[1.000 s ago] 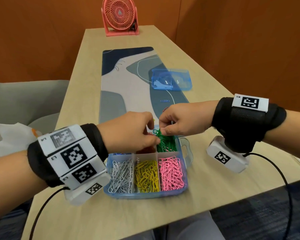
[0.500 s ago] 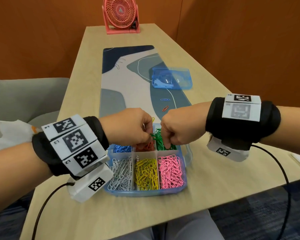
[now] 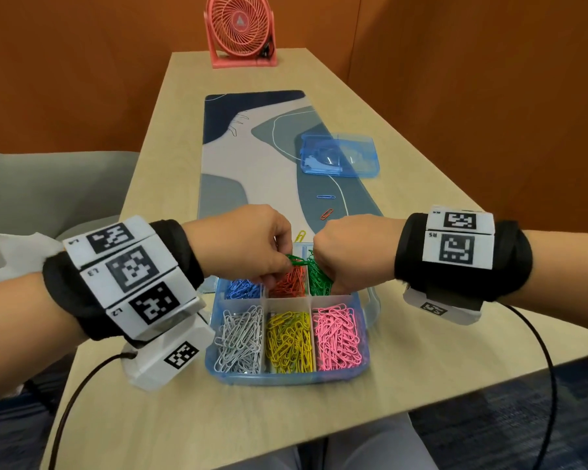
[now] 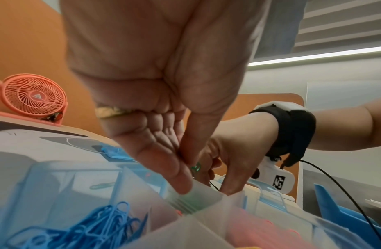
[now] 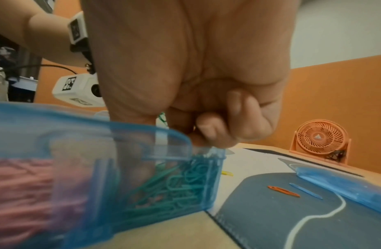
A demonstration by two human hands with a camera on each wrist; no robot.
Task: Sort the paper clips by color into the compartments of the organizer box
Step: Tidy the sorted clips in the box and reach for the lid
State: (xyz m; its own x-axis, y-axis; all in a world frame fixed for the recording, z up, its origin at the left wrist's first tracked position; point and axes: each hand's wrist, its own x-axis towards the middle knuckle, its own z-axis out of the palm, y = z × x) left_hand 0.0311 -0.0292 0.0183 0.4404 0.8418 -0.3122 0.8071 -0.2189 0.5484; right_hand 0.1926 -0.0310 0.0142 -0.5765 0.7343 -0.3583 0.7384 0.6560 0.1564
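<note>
The left hand (image 3: 252,245) pinches a green paper clip (image 3: 294,260) above the organizer box (image 3: 286,376), while the right hand (image 3: 347,252), fingers curled, digs into the green compartment (image 3: 318,283).

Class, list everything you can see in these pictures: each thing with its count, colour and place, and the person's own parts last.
organizer box: one, clear blue, near table edge; six compartments hold blue, orange, green, white, yellow, pink clips
loose paper clips: three, blue, orange, yellow, on mat
lid: one, blue, on mat
mat: one, navy, grey, white, along table
fan: one, coral, far end
table: one, light wood
left hand: pinches green clip
right hand: fingers curled, in green compartment
</note>
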